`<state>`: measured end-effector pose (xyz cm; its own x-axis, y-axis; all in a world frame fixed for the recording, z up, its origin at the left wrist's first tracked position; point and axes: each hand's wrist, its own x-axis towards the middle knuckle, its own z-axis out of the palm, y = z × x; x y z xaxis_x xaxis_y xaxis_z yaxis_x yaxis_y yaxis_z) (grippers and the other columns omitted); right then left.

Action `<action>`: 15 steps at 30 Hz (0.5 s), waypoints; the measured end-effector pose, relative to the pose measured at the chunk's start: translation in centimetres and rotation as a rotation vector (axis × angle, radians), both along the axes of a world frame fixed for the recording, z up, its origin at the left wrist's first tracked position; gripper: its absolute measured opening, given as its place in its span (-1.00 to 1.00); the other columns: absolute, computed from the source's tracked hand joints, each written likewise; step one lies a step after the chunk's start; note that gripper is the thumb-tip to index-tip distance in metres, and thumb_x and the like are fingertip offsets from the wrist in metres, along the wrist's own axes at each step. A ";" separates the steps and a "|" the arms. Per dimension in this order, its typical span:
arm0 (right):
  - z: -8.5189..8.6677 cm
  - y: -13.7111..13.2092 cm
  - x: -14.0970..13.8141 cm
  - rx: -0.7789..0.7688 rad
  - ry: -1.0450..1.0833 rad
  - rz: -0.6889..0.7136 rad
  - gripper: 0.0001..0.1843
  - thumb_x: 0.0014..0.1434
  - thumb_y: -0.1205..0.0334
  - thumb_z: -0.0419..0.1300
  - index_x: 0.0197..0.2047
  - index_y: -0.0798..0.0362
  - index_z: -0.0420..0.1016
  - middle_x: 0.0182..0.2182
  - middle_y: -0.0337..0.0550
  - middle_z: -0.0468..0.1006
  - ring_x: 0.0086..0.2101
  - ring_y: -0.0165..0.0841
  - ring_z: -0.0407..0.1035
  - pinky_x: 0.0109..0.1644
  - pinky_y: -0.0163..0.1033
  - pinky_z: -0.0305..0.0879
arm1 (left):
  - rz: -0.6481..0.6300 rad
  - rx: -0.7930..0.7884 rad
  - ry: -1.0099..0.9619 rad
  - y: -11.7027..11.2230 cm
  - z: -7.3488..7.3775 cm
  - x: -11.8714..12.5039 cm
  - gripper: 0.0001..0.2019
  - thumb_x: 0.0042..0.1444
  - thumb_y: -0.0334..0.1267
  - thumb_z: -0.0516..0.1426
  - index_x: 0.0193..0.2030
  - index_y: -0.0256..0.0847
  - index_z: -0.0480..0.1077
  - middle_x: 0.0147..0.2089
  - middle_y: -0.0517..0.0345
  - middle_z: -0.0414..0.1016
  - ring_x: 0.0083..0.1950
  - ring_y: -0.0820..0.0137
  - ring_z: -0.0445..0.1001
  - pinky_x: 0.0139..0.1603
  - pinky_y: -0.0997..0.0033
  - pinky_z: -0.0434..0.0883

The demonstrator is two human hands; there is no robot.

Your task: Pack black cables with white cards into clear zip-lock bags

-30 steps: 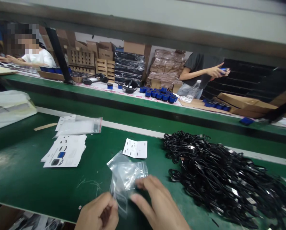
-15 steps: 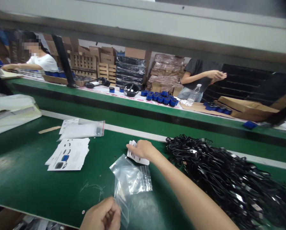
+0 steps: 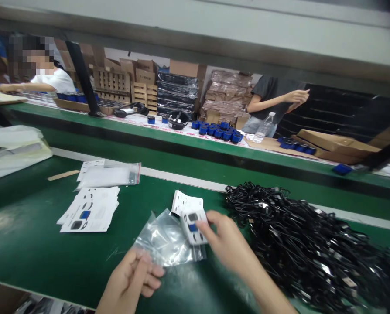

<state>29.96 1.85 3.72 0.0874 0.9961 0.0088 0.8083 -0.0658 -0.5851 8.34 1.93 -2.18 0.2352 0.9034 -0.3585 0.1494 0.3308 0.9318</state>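
Observation:
My right hand [image 3: 226, 240] pinches a small printed leaflet [image 3: 192, 227] between thumb and fingers, holding it over the clear plastic bags. Just behind it, a small stack of white leaflets [image 3: 189, 202] lies on the green table. My left hand [image 3: 134, 277] is closed on a clear zip bag [image 3: 147, 242], gripped by its near left edge. More clear bags [image 3: 170, 257] lie under and beside it, so where one ends and another begins is hard to tell.
Fanned printed sheets [image 3: 92, 209] lie at the left, with a white packed bag [image 3: 111, 174] behind them. Black cables [image 3: 299, 240] are heaped at the right. Beyond, a raised green ledge [image 3: 142, 137] carries blue-and-black round items [image 3: 217, 131] and a bottle [image 3: 263, 128]. Two people work across it.
My right hand has drawn back from the leaflet stack toward me, bringing a leaflet with it. My left hand has lifted slightly, and the held bag has shifted left.

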 end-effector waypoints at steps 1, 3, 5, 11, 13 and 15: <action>-0.4 -1.7 -0.8 0.034 0.015 0.015 -0.73 0.29 0.24 -0.02 -0.39 0.08 0.40 -0.39 -0.12 0.48 -0.34 -0.28 0.41 -0.28 -0.22 0.31 | 0.027 -0.023 -0.028 0.2 0.1 0.1 -0.56 -0.01 0.17 0.14 -0.34 -0.24 0.37 -0.39 0.09 0.58 -0.41 0.33 0.54 -0.40 0.41 0.50; -1.8 -4.4 -2.7 0.171 0.054 0.114 -0.82 0.23 0.31 0.00 -0.31 0.06 0.42 -0.21 -0.01 0.45 -0.20 -0.23 0.42 -0.16 -0.18 0.37 | 0.110 -0.013 -0.044 0.3 0.4 0.5 -0.58 -0.02 0.13 0.16 -0.29 -0.24 0.37 -0.39 0.12 0.58 -0.37 0.29 0.56 -0.33 0.34 0.53; -3.6 -5.9 -4.8 0.257 0.031 0.065 -0.83 0.14 0.39 0.07 -0.23 0.04 0.45 -0.03 0.06 0.38 -0.12 -0.17 0.42 -0.14 -0.18 0.41 | 0.195 0.078 0.015 -0.1 0.9 1.4 -0.64 0.04 0.09 0.10 -0.31 -0.20 0.36 -0.46 0.20 0.55 -0.44 0.33 0.54 -0.36 0.35 0.51; -6.4 -6.3 -8.4 0.275 0.119 -0.017 -0.68 0.00 0.45 0.18 -0.17 -0.07 0.47 -0.01 -0.03 0.40 -0.21 -0.16 0.48 -0.22 -0.16 0.46 | 0.305 0.468 0.402 -0.9 1.3 2.6 -0.71 0.15 0.00 -0.08 -0.48 -0.09 0.22 -0.61 0.30 0.34 -0.57 0.37 0.38 -0.57 0.45 0.27; -6.7 -6.6 -8.6 0.319 0.248 -0.052 -0.71 0.00 0.44 0.19 -0.20 -0.07 0.44 -0.07 -0.08 0.44 -0.24 -0.21 0.48 -0.23 -0.20 0.44 | 0.332 0.521 0.460 -0.6 1.2 2.4 -0.73 0.15 -0.03 -0.08 -0.48 -0.08 0.18 -0.64 0.34 0.24 -0.60 0.38 0.32 -0.58 0.45 0.24; -7.3 -7.0 -8.8 0.366 0.445 -0.137 -0.58 -0.07 0.44 0.25 -0.13 -0.09 0.38 -0.12 -0.14 0.47 -0.26 -0.25 0.46 -0.22 -0.24 0.40 | 0.354 0.550 0.477 -0.2 1.2 2.2 -0.77 0.14 -0.06 -0.07 -0.46 -0.08 0.18 -0.63 0.34 0.21 -0.60 0.38 0.29 -0.56 0.45 0.22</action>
